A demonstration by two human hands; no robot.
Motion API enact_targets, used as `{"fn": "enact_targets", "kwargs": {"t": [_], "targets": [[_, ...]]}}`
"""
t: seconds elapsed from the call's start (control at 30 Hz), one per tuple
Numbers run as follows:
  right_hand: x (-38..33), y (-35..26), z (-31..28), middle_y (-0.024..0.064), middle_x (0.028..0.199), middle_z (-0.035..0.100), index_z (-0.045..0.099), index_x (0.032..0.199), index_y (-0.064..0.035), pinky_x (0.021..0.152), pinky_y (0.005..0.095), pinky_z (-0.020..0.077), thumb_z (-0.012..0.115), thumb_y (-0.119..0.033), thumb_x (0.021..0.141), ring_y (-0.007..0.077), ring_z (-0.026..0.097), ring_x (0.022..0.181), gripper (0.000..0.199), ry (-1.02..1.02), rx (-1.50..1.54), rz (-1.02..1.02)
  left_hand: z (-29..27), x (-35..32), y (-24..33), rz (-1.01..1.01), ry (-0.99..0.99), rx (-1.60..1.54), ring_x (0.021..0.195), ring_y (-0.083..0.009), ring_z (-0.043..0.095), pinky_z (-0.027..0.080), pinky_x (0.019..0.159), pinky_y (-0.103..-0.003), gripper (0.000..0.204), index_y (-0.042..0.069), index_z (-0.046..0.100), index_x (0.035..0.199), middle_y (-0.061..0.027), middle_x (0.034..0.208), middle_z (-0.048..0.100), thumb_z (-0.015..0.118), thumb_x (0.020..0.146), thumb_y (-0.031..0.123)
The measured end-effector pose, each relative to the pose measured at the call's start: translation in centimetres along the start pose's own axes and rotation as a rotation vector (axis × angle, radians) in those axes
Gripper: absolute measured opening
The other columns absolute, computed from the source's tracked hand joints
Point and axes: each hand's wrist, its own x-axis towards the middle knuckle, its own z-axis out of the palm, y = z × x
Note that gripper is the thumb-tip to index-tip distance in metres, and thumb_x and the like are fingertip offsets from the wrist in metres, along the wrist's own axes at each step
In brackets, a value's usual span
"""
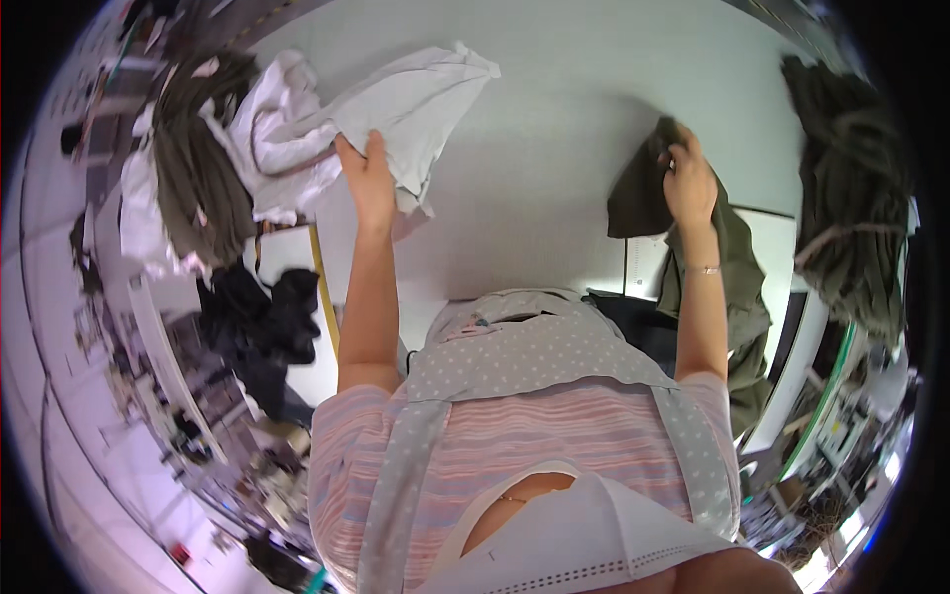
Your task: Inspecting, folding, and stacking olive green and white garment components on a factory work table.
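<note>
White cloth [421, 104] spreads from my left hand [368, 183] toward the far side of the pale table [534, 188]. The fingers of that hand close on its near edge, thumb apart from the rest. On the right, a dark olive cloth piece [638, 193] is pinched in my right hand [690, 183], its upper edge lifted between thumb and fingers. More olive cloth [737, 262] hangs down under and beside my right forearm, over the table's near edge. The two hands are well apart, with bare tabletop between them.
A heap of white and olive cloth [203, 168] lies at the left edge of the table. Black cloth [262, 327] sits nearer on that side. At the far right a bundle of dark olive cloth [851, 188] is piled. The table's near edge meets my apron [534, 346].
</note>
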Motion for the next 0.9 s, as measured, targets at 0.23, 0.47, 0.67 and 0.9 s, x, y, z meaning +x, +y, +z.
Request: {"fn": "enact_targets", "kwargs": {"t": [0.23,0.47,0.67,0.9], "targets": [[-6.1,-2.4,6.0,0.0012,0.078,0.058,0.056,0.121,-0.0071,0.071,0.0253,0.0465,0.054,-0.003,0.087,0.0094,0.052,0.073,0.034,-0.556,1.362,0.007,-6.2,-7.7,-2.3,-0.562,-0.128,-0.810,0.100,-0.0246,0.065,0.056,0.083,-0.035,0.043,0.004,0.054,0.129,-0.0139,0.116,0.064,0.060,0.086,0.002],[-7.9,-5.6,9.4,0.0108,0.123,0.059,0.050,0.132,0.0038,0.092,0.0319,0.0476,0.061,-0.024,0.093,0.0178,0.057,0.108,0.049,-1.007,1.340,0.088,-1.4,-13.8,-0.1,-0.596,-0.176,-0.692,0.101,-0.0256,0.064,0.056,0.084,-0.036,0.057,0.008,0.042,0.141,-0.0126,0.122,0.061,0.059,0.086,0.004],[-8.0,-3.8,4.7,0.0130,0.130,0.056,0.047,0.136,0.0042,0.093,0.0359,0.0484,0.061,-0.019,0.091,0.0216,0.056,0.116,0.052,-0.932,1.467,0.266,0.1,-4.3,5.4,-0.321,-0.373,-0.251,0.109,-0.0188,0.056,0.048,0.089,-0.031,0.069,0.009,0.035,0.147,-0.0085,0.128,0.056,0.059,0.083,0.003],[-4.2,-2.2,6.0,0.0155,0.125,0.060,0.052,0.130,0.0027,0.094,0.0386,0.0483,0.060,-0.025,0.090,0.0266,0.059,0.113,0.049,-0.642,1.400,0.553,10.7,9.4,-1.7,-0.015,-0.396,-0.226,0.106,-0.0213,0.059,0.048,0.090,-0.036,0.055,0.001,0.047,0.131,-0.0105,0.122,0.060,0.068,0.082,0.012]]}}
